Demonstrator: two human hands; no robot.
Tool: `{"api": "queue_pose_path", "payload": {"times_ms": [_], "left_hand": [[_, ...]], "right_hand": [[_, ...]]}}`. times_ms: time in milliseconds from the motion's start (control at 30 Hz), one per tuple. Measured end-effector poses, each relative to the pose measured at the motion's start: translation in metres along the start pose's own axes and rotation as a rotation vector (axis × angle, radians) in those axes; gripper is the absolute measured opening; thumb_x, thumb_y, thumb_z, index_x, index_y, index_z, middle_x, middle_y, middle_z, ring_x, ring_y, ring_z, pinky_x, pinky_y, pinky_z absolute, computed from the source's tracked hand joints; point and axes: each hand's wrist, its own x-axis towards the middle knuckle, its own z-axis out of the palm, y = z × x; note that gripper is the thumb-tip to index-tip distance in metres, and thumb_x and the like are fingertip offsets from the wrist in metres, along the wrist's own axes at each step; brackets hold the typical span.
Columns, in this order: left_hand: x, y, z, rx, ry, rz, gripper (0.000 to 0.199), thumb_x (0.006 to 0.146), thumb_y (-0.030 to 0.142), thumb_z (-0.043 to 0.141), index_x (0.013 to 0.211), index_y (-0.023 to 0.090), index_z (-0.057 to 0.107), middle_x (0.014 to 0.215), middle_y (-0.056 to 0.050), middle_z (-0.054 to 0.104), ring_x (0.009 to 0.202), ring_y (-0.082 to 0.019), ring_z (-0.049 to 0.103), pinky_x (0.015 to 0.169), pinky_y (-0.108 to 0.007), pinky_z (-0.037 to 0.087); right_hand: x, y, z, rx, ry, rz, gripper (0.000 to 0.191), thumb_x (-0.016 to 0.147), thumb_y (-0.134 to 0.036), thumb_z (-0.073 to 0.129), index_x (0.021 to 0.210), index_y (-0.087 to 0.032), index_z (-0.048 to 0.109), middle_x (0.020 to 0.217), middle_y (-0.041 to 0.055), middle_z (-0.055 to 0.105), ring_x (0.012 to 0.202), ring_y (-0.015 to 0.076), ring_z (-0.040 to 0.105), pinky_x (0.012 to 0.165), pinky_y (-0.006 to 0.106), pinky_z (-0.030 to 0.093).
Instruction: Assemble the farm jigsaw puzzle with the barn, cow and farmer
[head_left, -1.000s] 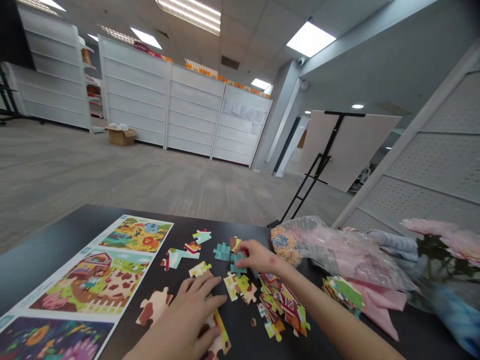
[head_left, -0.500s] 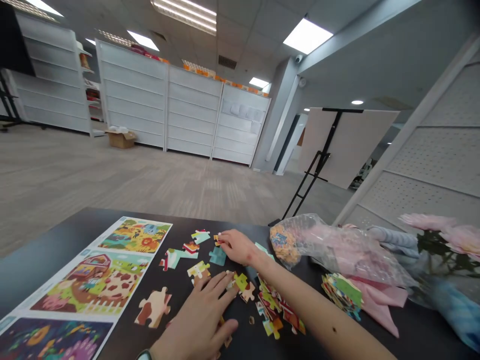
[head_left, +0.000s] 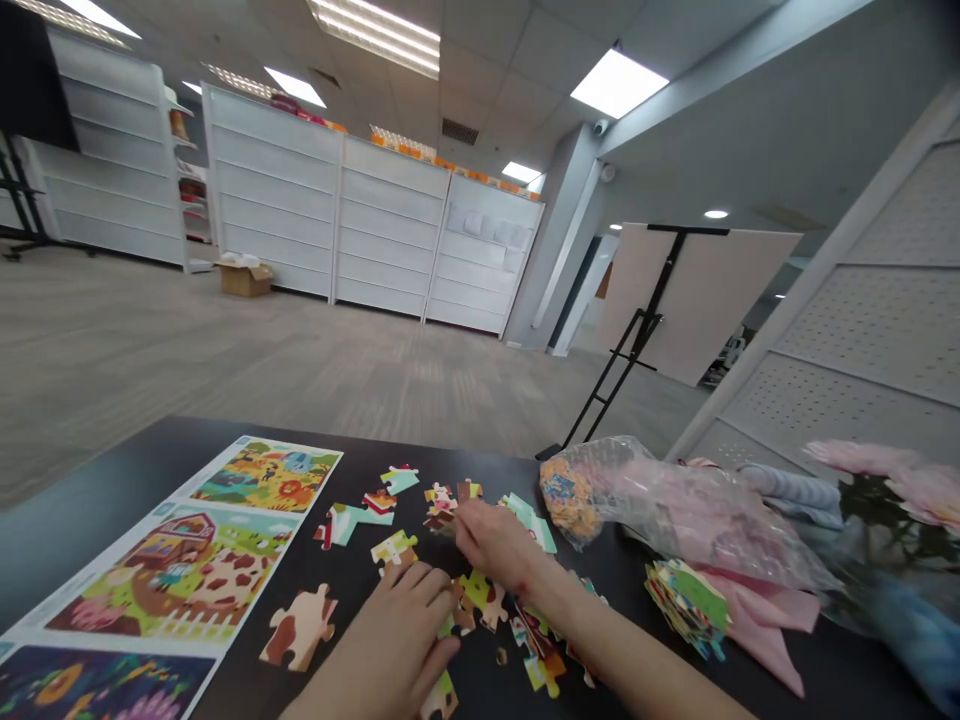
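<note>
My right hand (head_left: 495, 545) has its fingers pinched together, seemingly on a brown puzzle piece (head_left: 442, 521) whose edge shows at the fingertips. Pieces with pink and white patterns (head_left: 441, 495) lie just beyond it. On the black table, my left hand (head_left: 397, 625) rests with its thumb apart and fingers slightly bent over some puzzle pieces, partly hiding them. A yellow-green piece (head_left: 394, 548) lies above its fingers. Between the hands are green and brown pieces (head_left: 480, 598). A large cream-and-brown piece (head_left: 298, 628) lies to the left.
A printed picture sheet (head_left: 244, 520) lies at left, showing animals and a farm. Joined mint pieces (head_left: 349, 520) sit beside it. To the right are a pile of pieces (head_left: 538, 650), a stack of pieces (head_left: 686, 605), a clear plastic bag (head_left: 690, 500), pink cloth (head_left: 772, 620) and flowers (head_left: 862, 465).
My right hand has come nearer to me and turned downward. The teal piece beside it no longer shows, and pink-and-white pieces have come into sight. My left fingers have drawn closer together.
</note>
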Motion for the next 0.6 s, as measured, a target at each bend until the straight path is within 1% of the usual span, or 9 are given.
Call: {"api": "queue_pose_path", "payload": {"times_ms": [67, 133, 200, 233, 267, 333, 433, 500, 600], "left_hand": [[0.001, -0.001, 0.001, 0.007, -0.001, 0.011, 0.016, 0.099, 0.028, 0.055, 0.109, 0.028, 0.067, 0.119, -0.006, 0.065, 0.115, -0.031, 0.056, 0.106, -0.048, 0.038], [0.002, -0.001, 0.001, 0.008, 0.003, 0.018, 0.017, 0.099, 0.026, 0.054, 0.108, 0.028, 0.068, 0.119, -0.005, 0.065, 0.115, -0.03, 0.056, 0.105, -0.046, 0.039], [0.002, -0.002, 0.001, 0.001, 0.012, 0.027, 0.02, 0.099, 0.024, 0.052, 0.111, 0.028, 0.067, 0.12, -0.005, 0.064, 0.113, -0.029, 0.056, 0.102, -0.045, 0.04], [0.001, -0.003, 0.001, -0.002, 0.014, 0.032, 0.021, 0.1, 0.024, 0.051, 0.113, 0.028, 0.067, 0.119, -0.005, 0.064, 0.112, -0.029, 0.056, 0.1, -0.044, 0.041], [0.001, -0.004, 0.001, -0.004, 0.016, 0.037, 0.022, 0.1, 0.024, 0.05, 0.115, 0.028, 0.066, 0.119, -0.005, 0.064, 0.111, -0.029, 0.056, 0.099, -0.043, 0.042], [-0.001, -0.006, -0.001, -0.004, 0.017, 0.05, 0.025, 0.1, 0.023, 0.049, 0.119, 0.028, 0.065, 0.118, -0.005, 0.063, 0.109, -0.028, 0.056, 0.097, -0.043, 0.043], [-0.003, -0.009, -0.003, -0.005, 0.016, 0.048, 0.029, 0.099, 0.022, 0.049, 0.124, 0.029, 0.063, 0.118, -0.005, 0.063, 0.109, -0.028, 0.056, 0.095, -0.042, 0.044], [-0.003, -0.009, -0.005, -0.015, 0.006, 0.039, 0.03, 0.099, 0.021, 0.048, 0.123, 0.029, 0.064, 0.119, -0.006, 0.063, 0.11, -0.028, 0.056, 0.095, -0.042, 0.044], [-0.004, -0.008, -0.007, -0.028, -0.005, 0.037, 0.029, 0.098, 0.018, 0.048, 0.119, 0.029, 0.065, 0.119, -0.006, 0.063, 0.113, -0.028, 0.056, 0.099, -0.044, 0.043]], "right_hand": [[-0.004, -0.001, 0.001, 0.019, 0.027, 0.097, 0.028, 0.099, -0.015, 0.045, 0.079, -0.019, 0.064, 0.076, 0.0033, 0.068, 0.069, 0.0163, 0.062, 0.068, 0.026, 0.043], [-0.006, 0.005, -0.001, 0.05, 0.03, 0.157, 0.024, 0.096, -0.018, 0.05, 0.077, -0.019, 0.065, 0.072, 0.0011, 0.067, 0.066, 0.015, 0.061, 0.066, 0.025, 0.042], [-0.009, 0.021, -0.009, 0.081, 0.034, 0.185, 0.016, 0.093, -0.018, 0.054, 0.085, -0.02, 0.069, 0.084, 0.002, 0.071, 0.077, 0.0157, 0.065, 0.074, 0.024, 0.045], [-0.011, 0.032, -0.014, 0.091, 0.039, 0.2, 0.017, 0.091, -0.015, 0.054, 0.092, -0.02, 0.07, 0.093, 0.0036, 0.072, 0.086, 0.0168, 0.066, 0.081, 0.025, 0.046], [-0.015, 0.044, -0.02, 0.099, 0.042, 0.22, 0.022, 0.089, -0.012, 0.053, 0.099, -0.02, 0.07, 0.102, 0.0055, 0.072, 0.095, 0.0181, 0.067, 0.088, 0.027, 0.046], [-0.027, 0.069, -0.032, 0.111, 0.021, 0.272, 0.032, 0.08, -0.01, 0.057, 0.108, -0.019, 0.07, 0.112, 0.0098, 0.071, 0.106, 0.0233, 0.066, 0.097, 0.033, 0.046], [-0.053, 0.091, -0.041, 0.152, -0.027, 0.324, 0.049, 0.07, -0.019, 0.07, 0.119, -0.017, 0.069, 0.123, 0.0138, 0.07, 0.116, 0.0314, 0.064, 0.103, 0.041, 0.046], [-0.068, 0.092, -0.04, 0.198, -0.034, 0.329, 0.053, 0.07, -0.022, 0.07, 0.123, -0.018, 0.069, 0.125, 0.0128, 0.07, 0.116, 0.0312, 0.065, 0.103, 0.042, 0.047], [-0.081, 0.081, -0.036, 0.279, 0.005, 0.317, 0.048, 0.072, -0.02, 0.066, 0.12, -0.02, 0.071, 0.121, 0.0099, 0.072, 0.11, 0.0284, 0.067, 0.101, 0.04, 0.048]]}}
